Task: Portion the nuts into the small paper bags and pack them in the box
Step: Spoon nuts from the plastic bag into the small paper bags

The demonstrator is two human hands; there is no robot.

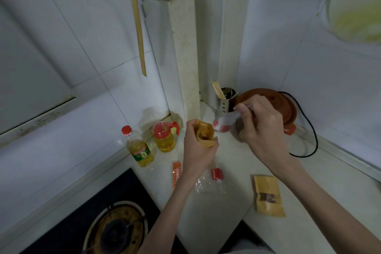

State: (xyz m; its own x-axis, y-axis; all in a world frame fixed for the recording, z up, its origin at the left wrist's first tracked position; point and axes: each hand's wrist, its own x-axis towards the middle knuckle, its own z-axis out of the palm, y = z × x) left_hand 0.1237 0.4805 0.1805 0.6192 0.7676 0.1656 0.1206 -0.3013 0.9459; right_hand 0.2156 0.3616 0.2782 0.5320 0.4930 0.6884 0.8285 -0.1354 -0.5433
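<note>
Brown paper bag (204,134) gaping in the closed left hand (198,150), the right hand (261,128) pinches a tilted red-and-white packet (223,123) beside its mouth, apparently mid-pour; steady aim needed.

My arms are bare from wrist to elbow, no sleeves in view. Left hand (196,150) and right hand (260,128): no rings, watch or gloves.
</note>
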